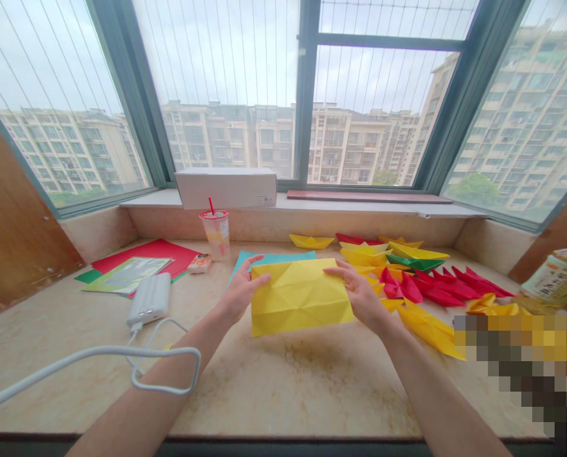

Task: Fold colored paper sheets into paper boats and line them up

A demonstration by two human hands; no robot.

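Note:
A creased sheet of yellow paper (302, 298) is held up above the stone counter, spread between my two hands. My left hand (242, 289) pinches its upper left corner, thumb in front and fingers behind. At the upper right edge, my right hand (357, 289) grips the sheet, its fingers in front and the thumb hidden. Fold lines cross the paper's face. Behind it lies a light blue sheet (276, 257), partly covered. Just right of my right hand sit folded paper boats, among them a yellow one (428, 327) and a green one (417, 263).
At left lie a white power bank (150, 298) with a looping white cable (97, 350), red paper (183, 254) and a packet (128, 274). A plastic cup (216, 235) with a red straw stands behind. Several red boats (449, 285) and a bottle (557, 276) are at right.

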